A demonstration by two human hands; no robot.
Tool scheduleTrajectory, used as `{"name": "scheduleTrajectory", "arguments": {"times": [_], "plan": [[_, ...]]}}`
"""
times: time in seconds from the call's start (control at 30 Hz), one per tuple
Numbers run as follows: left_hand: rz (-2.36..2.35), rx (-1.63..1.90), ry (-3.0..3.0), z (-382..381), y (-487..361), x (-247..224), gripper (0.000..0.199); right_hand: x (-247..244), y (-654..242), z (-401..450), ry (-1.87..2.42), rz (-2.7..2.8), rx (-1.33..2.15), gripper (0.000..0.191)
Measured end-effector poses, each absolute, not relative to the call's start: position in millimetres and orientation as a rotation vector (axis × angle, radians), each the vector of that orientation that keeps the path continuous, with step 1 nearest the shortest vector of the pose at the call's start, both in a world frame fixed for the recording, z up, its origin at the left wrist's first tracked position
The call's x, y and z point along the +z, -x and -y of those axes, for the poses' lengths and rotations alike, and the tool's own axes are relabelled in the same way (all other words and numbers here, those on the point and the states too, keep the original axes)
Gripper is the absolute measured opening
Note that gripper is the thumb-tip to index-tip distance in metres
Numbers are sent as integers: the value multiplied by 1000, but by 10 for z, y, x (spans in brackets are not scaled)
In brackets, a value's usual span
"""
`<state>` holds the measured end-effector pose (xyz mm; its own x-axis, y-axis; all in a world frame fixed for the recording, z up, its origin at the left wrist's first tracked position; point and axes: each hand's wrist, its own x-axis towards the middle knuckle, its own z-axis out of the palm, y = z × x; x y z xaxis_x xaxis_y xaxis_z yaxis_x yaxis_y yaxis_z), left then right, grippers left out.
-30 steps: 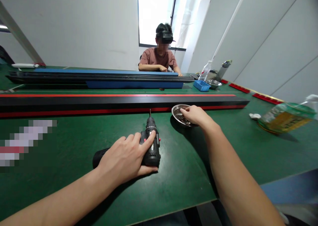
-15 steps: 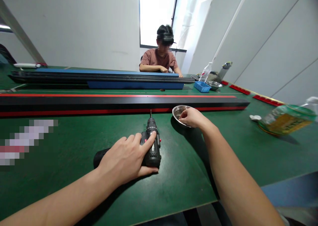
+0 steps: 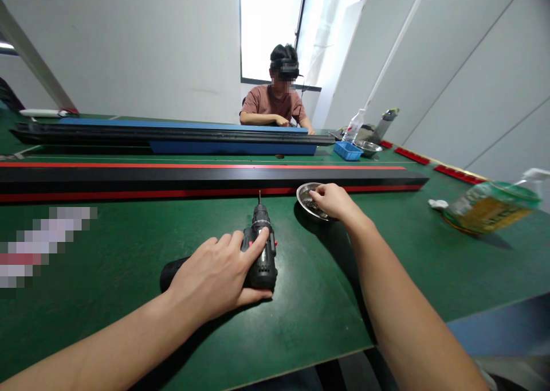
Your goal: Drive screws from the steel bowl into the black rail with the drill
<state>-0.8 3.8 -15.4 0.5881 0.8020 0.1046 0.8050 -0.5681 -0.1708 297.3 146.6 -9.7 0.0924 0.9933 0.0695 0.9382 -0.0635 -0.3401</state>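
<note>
In the head view, the left hand has its fingers wrapped over a drill lying on the table, while the right hand's fingers are drawn together inside a metal bowl of small dark pieces, whether pinching one I cannot tell. Picking looks under way, with no piece visibly out of the bowl and the drill not yet lifted. Just beyond, a black-and-red bar lies across; farther off are a blue basket and a seated co-worker.
</note>
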Motion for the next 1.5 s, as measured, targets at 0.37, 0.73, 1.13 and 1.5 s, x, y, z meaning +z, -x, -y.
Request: {"name": "scheduleTrajectory", "arguments": {"times": [0.37,0.73,1.13,1.5], "plan": [[1334,-8,2643,-30,15,-141,98,-42,-2775,-1396,1755,1789,108,14],[1337,16,2671,3,16,-136,99,-216,-1956,-1412,1353,1829,300,23],[1312,9,2683,6,4,-137,100,-753,-1831,-1894,1473,1643,548,29],[1319,-3,2678,21,10,-134,100,-696,-1835,-1901,1508,1760,600,28]]}}
